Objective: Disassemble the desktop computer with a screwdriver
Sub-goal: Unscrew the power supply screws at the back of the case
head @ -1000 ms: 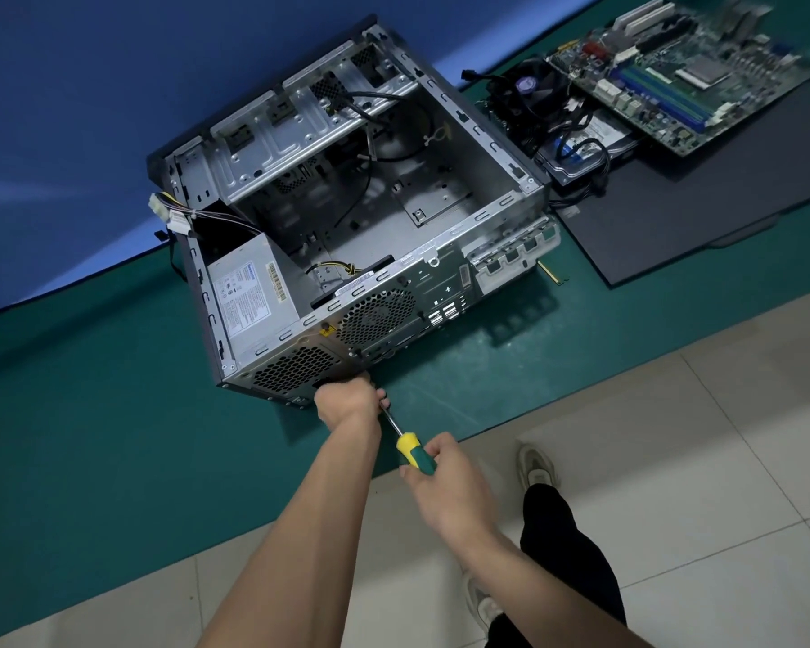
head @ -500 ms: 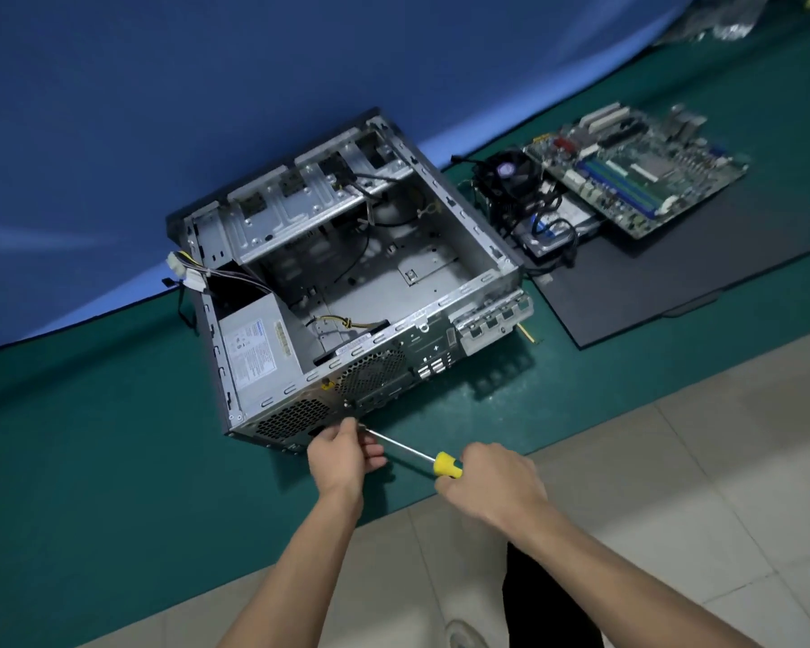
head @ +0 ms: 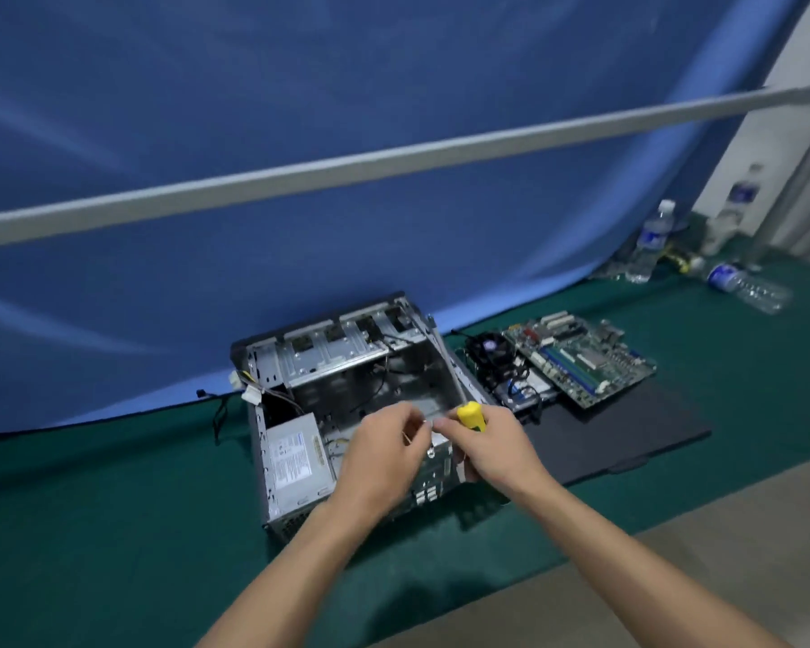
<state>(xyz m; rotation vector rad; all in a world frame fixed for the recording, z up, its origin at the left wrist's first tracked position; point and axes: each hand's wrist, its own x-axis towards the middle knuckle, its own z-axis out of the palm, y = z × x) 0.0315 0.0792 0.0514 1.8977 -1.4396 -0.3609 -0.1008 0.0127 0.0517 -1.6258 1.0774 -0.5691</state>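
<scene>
- Over the open computer case [head: 347, 413], seen from the head camera, both my hands hang in front of its rear panel; the case lies on the green mat [head: 90, 530] against the blue backdrop [head: 300, 109].
- My right hand [head: 492, 449] is wrapped around the yellow handle of the screwdriver [head: 471, 415], butt end up; the shaft is hidden behind the fingers, so I cannot tell where the tip points.
- My left hand [head: 384, 453] has thumb and forefinger drawn together close to the right hand. Motion blur keeps me from saying whether they pinch a screw, so I cannot tell if that hand holds anything.
- Left inside the case, the power supply [head: 295, 456] sits in its corner, with its loose wires spilling over the case's left wall.
- Right of the case, the motherboard [head: 585, 357], fan [head: 492, 348] and a drive [head: 524, 390] lie on a black panel [head: 627, 432]; water bottles [head: 651, 240] stand well beyond, by the wall.
- Risk, as I judge it: if a small screw is passing between the hands, it could drop into the case or onto the mat and be lost, since both hands are crowded together in mid-air.
- A second risk: the hidden tip could scrape the rear panel or catch a wire if I bring the tool down blind.
- Both forearms reach forward and converge, wrists level, hands raised clear of the metal.
</scene>
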